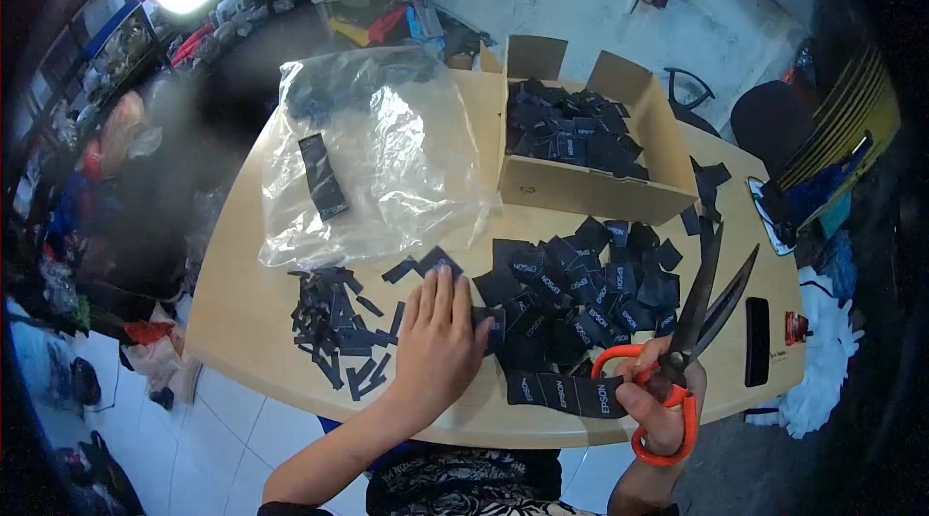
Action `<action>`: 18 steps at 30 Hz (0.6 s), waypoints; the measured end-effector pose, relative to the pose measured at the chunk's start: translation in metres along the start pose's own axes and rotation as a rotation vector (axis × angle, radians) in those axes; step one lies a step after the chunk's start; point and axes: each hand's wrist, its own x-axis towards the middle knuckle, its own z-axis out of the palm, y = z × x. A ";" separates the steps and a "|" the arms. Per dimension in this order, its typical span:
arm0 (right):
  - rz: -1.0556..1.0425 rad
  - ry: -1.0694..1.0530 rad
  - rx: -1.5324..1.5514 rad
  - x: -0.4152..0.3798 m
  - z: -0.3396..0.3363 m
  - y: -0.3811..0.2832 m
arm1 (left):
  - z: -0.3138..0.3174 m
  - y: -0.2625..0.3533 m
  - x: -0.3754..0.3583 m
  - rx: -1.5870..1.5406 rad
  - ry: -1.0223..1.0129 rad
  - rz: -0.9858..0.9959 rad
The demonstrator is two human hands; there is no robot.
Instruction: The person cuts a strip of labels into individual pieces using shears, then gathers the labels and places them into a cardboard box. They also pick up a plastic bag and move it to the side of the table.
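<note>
My right hand [668,400] is wrapped around the orange handles of a pair of scissors [689,337], whose dark blades point up and stand apart. Its thumb also pins one end of a black EPSON label strip [561,392], which stretches left over the table. My left hand [440,332] lies flat, fingers stretched out, between two heaps. Its fingertips touch a dark label piece [438,261]. Cut black EPSON labels [590,284] lie piled to its right, while narrow black scraps [334,318] are heaped to its left.
An open cardboard box [600,182] full of black labels stands at the back of the table. Beside it lies a clear plastic bag [406,153] with a black strip [322,177] on it. A black phone-like slab [757,342] rests near the right edge.
</note>
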 end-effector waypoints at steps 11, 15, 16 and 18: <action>-0.007 0.031 -0.024 -0.016 -0.004 0.001 | 0.021 0.039 -0.001 0.009 -0.012 0.197; 0.005 0.072 -0.005 -0.027 -0.009 0.000 | 0.012 0.049 0.007 -0.098 -0.010 0.261; -0.016 0.085 0.018 -0.029 -0.009 0.000 | 0.012 0.049 0.008 -0.170 0.088 0.213; -0.012 0.072 0.030 -0.033 -0.012 -0.003 | -0.005 0.052 0.006 -0.350 0.070 0.150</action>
